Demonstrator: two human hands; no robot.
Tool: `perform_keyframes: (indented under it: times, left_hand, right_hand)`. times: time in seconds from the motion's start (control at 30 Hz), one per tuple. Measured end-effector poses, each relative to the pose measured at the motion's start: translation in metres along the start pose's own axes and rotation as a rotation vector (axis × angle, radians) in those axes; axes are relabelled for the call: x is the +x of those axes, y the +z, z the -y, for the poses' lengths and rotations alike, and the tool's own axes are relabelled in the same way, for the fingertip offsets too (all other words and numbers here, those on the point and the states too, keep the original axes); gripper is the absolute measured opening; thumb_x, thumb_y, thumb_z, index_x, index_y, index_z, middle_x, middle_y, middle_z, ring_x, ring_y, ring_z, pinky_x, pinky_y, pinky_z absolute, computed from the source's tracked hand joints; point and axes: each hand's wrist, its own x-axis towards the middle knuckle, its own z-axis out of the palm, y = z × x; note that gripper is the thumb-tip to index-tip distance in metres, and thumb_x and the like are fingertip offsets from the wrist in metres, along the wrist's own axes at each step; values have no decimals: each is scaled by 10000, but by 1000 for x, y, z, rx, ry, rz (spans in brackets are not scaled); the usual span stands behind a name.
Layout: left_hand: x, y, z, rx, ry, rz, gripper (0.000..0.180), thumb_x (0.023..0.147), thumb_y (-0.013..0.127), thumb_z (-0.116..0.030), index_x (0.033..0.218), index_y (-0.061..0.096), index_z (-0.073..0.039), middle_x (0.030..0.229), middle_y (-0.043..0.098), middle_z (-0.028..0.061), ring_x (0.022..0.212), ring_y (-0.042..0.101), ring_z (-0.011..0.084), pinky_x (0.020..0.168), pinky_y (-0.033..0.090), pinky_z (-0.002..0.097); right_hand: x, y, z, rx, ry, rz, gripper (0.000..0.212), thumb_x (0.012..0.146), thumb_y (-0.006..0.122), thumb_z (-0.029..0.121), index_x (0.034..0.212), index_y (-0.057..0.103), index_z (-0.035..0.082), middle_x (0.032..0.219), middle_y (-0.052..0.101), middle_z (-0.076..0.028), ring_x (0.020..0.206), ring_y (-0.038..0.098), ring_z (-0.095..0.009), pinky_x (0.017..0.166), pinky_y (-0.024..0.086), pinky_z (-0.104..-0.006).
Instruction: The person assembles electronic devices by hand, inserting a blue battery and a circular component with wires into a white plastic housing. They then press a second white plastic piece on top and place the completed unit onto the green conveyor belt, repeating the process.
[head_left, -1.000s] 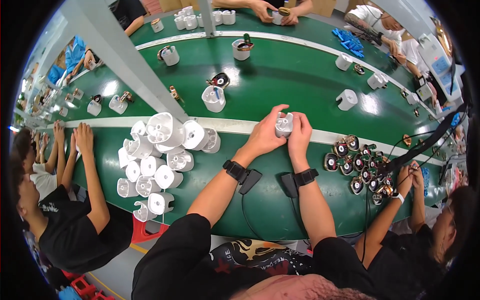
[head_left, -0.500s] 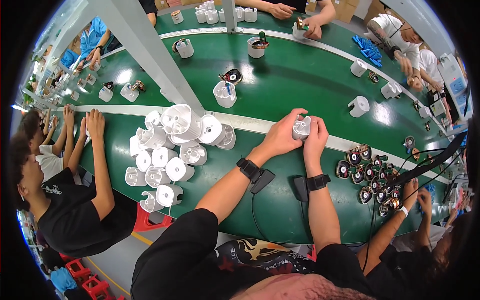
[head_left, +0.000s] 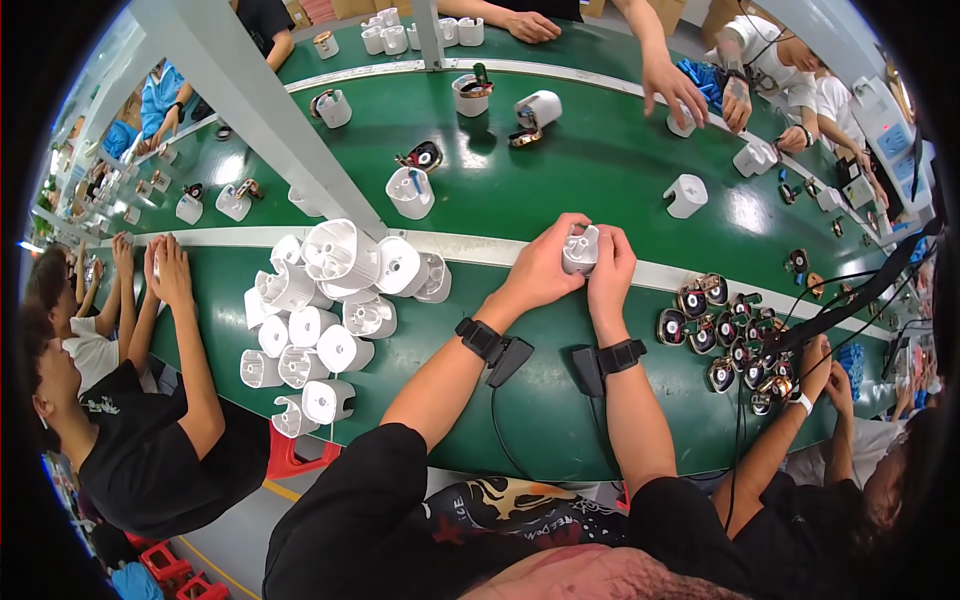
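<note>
My left hand [head_left: 541, 264] and my right hand [head_left: 610, 272] are wrapped round a small white plastic housing [head_left: 579, 253], one from each side. It is held upright above the white strip along the worktable, with its open, notched end facing up. My fingers hide most of its sides. Left of my arms, a heap of similar white housings [head_left: 342, 351] lies on the green table [head_left: 470, 420], some stacked on others. To the right sits a cluster of round black-and-copper components [head_left: 738, 338] with pale centres.
Beyond the strip, a green surface [head_left: 560, 170] carries spaced housings, including one with a component beside it [head_left: 540, 108]. A white post [head_left: 270, 120] slants across the left. Black cables [head_left: 840, 335] hang at right. Co-workers sit on both sides; one co-worker's hand [head_left: 672, 85] reaches in opposite.
My hands keep hold of the housing, and the whole view has shifted slightly. Across the table, a co-worker's hand has left one housing lying with its component and reached right to another.
</note>
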Motion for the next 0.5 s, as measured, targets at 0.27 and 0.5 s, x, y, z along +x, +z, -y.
perform_keyframes:
  times: [0.27,0.5]
  left_hand:
    - [0,1,1,0,4,1,652,677,711,-27,1271,463,-133,1183,626,133,1064,638,335,877,518,380]
    - [0,1,2,12,6,-2,648,669,711,-48,1262,460,-128,1186,624,153,1085,623,359,880,514,402]
  right_hand:
    - [0,-1,-1,-15,8,7,233,986,519,169,950,636,-29,836,654,-72,779,584,-125,710,470,-285]
    - [-2,1,2,-11,-2,-5,230,983,518,163,947,636,-32,830,655,-70,766,582,-125,702,471,-289]
